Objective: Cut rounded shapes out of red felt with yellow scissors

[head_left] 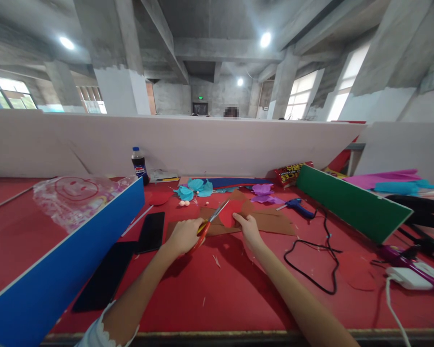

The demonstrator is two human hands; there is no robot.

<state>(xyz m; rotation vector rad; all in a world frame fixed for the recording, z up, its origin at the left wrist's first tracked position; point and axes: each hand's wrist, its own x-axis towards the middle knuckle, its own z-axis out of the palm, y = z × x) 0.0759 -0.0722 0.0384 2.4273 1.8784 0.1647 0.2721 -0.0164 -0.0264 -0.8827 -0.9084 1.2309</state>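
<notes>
My left hand (183, 236) is closed around the orange and yellow handles of a pair of scissors (212, 218), whose blades point up and to the right. Between the thumb and fingers of my right hand (250, 228) is a rounded piece of red paper (228, 216). The blades lie close by the paper's left edge; whether they touch it I cannot tell. Beneath both lie sheets of brown paper (273, 222). Turquoise paper petals (195, 188) and purple paper petals (263, 192) sit just behind.
Left are two dark phone-like slabs (151, 232) and a blue divider (75, 250). A cola bottle (139, 166) stands at the back. On the right are a blue glue gun (299, 207), its black cord (311, 275), a green divider (354, 205) and a power strip (425, 270).
</notes>
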